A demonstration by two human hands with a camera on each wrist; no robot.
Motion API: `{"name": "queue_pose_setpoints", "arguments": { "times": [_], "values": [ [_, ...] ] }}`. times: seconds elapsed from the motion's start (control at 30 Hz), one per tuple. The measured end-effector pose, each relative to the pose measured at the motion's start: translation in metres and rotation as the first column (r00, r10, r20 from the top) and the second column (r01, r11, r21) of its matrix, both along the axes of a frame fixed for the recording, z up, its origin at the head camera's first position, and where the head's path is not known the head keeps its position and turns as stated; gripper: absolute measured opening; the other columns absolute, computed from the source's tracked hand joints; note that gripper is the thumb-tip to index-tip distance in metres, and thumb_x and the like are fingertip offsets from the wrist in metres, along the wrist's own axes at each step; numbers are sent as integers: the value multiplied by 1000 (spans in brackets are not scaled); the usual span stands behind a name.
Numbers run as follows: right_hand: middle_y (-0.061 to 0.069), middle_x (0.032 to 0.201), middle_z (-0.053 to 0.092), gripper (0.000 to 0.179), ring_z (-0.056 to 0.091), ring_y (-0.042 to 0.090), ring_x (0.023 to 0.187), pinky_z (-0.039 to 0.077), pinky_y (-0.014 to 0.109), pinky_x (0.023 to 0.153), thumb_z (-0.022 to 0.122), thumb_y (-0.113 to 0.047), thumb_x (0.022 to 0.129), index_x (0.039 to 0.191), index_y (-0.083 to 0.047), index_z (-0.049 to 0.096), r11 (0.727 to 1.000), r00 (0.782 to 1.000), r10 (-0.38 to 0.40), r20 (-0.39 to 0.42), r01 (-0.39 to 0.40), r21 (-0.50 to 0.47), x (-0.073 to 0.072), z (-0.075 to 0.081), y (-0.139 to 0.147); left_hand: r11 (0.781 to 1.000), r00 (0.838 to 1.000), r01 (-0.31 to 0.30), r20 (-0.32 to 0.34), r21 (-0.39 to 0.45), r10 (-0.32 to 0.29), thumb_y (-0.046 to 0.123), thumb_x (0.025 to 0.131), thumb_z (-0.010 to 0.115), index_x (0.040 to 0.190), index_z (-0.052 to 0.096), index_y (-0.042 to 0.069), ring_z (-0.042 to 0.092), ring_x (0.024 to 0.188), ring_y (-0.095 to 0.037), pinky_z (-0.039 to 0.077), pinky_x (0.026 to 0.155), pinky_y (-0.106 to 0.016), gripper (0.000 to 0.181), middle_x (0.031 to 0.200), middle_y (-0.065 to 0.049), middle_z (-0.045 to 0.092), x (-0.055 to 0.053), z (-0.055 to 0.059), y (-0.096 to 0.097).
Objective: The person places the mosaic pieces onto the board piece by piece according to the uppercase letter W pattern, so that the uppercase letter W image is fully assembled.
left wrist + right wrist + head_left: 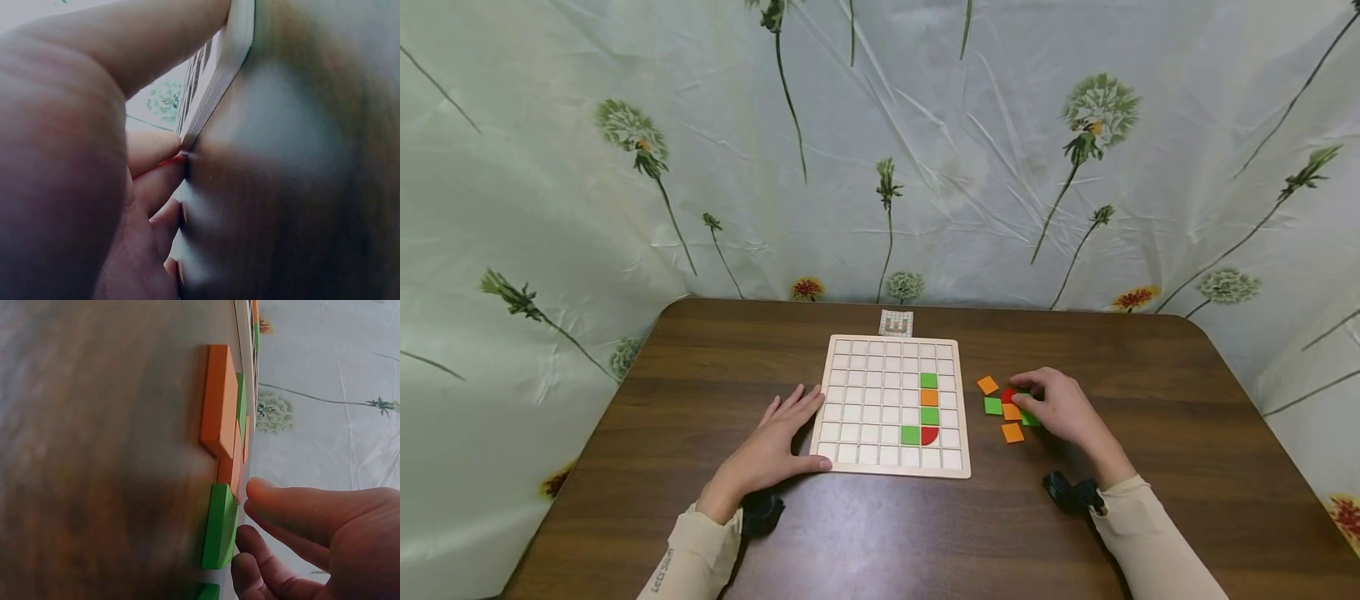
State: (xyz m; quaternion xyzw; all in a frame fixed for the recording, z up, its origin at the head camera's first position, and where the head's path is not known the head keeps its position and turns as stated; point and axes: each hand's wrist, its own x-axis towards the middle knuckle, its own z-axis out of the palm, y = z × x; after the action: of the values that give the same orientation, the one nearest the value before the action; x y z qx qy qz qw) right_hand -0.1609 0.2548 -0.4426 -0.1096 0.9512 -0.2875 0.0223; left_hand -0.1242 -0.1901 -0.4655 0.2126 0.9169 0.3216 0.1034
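Your pale gridded board [872,396] lies flat, lower centre, five tiles [929,416] inset; your loose orange, green, red tiles [1011,412] cluster right of centre.

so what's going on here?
A person rests their left hand against the left edge of a gridded board, while their right hand is at the loose tiles to its right; whether it pinches one is unclear. Set on the grid: three green squares, an orange square and a red quarter-round. A small patterned card lies at the far edge.
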Motion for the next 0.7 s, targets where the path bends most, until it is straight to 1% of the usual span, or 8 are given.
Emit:
{"name": "queue_pose_setpoints", "arguments": {
  "times": [0.1, 0.3, 0.43, 0.7],
  "values": [
    [18, 111, 67, 27, 59, 29, 91, 51, 48, 80, 70, -11, 93, 117, 1, 72, 1000, 1000, 2, 1, -2, 6, -1, 1, -2, 1000, 1000, 0, -1, 0, 0, 52, 81, 80, 159, 29, 9, 9, 154, -30, 0, 121, -56, 102, 165, -5, 24, 0, 0, 0],
    [19, 113, 66, 29, 61, 32, 95, 52, 52, 83, 71, -13, 93, 118, 1, 72, 1000, 1000, 3, 9, -4, 9, -8, 1, -10, 1000, 1000, -2, -6, -2, 2, 52, 81, 80, 159, 29, 9, 9, 154, -29, 0, 122, -56, 102, 165, -5, 24, 0, 0, -1],
    [19, 112, 67, 29, 61, 30, 93, 53, 50, 82, 71, -13, 93, 119, 1, 71, 1000, 1000, 23, 7, -23, 6, -12, -1, -14, 1000, 1000, 0, -4, -1, 0, 51, 81, 80, 159, 29, 9, 10, 154, -29, 0, 122, -56, 102, 165, -5, 24, 0, 0, 0],
    [16, 112, 66, 31, 60, 27, 93, 52, 48, 80, 70, -10, 94, 124, -2, 70, 998, 997, 57, 46, -57, 5, -20, -1, -22, 1000, 1000, -1, -5, 3, 1, 49, 81, 81, 159, 30, 9, 9, 154, -29, 0, 122, -55, 102, 165, -5, 24, 1, 1, -1]
  ]
}}
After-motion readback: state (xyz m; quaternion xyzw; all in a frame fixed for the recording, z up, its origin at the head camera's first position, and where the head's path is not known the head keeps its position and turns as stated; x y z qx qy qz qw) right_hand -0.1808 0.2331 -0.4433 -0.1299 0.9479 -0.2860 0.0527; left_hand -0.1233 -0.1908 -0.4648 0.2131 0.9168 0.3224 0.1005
